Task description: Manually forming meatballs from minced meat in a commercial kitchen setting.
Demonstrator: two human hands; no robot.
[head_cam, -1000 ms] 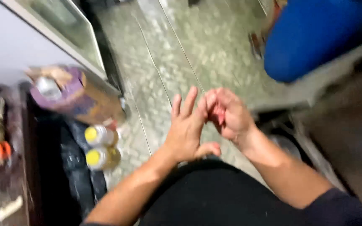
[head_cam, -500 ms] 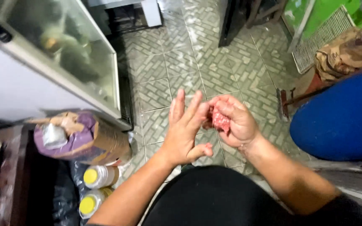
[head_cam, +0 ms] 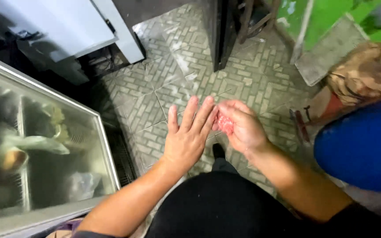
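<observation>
Above a patterned tile floor [head_cam: 177,83], we cup a small pink lump of raw minced meat [head_cam: 225,124] in our right hand [head_cam: 242,128], fingers curled narrowly around it. Our left hand [head_cam: 186,136] lies flat and spread wide, its fingertips touching the meat. A glass-topped chest freezer [head_cam: 45,150] stands at left, a blue barrel [head_cam: 367,145] at right.

I see a pink lump of minced meat [head_cam: 225,124], a grey brick-patterned tiled floor [head_cam: 173,83], a blue barrel [head_cam: 362,147] and a green wall [head_cam: 327,15].
</observation>
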